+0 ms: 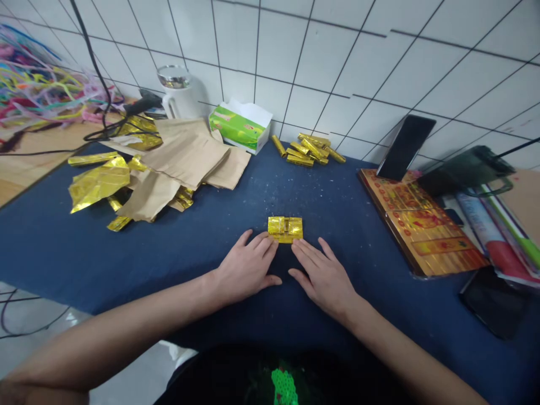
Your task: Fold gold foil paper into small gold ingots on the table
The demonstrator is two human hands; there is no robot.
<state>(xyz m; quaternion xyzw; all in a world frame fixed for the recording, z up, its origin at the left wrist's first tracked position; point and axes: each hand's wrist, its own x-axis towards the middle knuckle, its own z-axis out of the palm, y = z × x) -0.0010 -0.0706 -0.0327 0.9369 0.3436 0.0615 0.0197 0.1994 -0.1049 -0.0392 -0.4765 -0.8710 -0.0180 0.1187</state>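
A small folded piece of gold foil paper point(286, 226) lies on the dark blue table covering, in front of me. My left hand point(248, 264) rests flat with its fingertips on the near left corner of the foil. On the near right corner lie the fingertips of my right hand point(323, 273), its fingers stretched out and the thumb apart. Both thumbs point inward below the foil, with a gap between them. Neither hand grasps anything. The fingertips cover part of the foil's near edge.
Rolled gold foil pieces point(312, 149) are piled near the tiled wall. Brown paper sheets point(185, 152) and loose gold foil point(101, 180) lie at left, by a green tissue pack point(240, 126) and white mug point(179, 93). Right stand a phone point(405, 147) and a printed gold stack point(422, 225).
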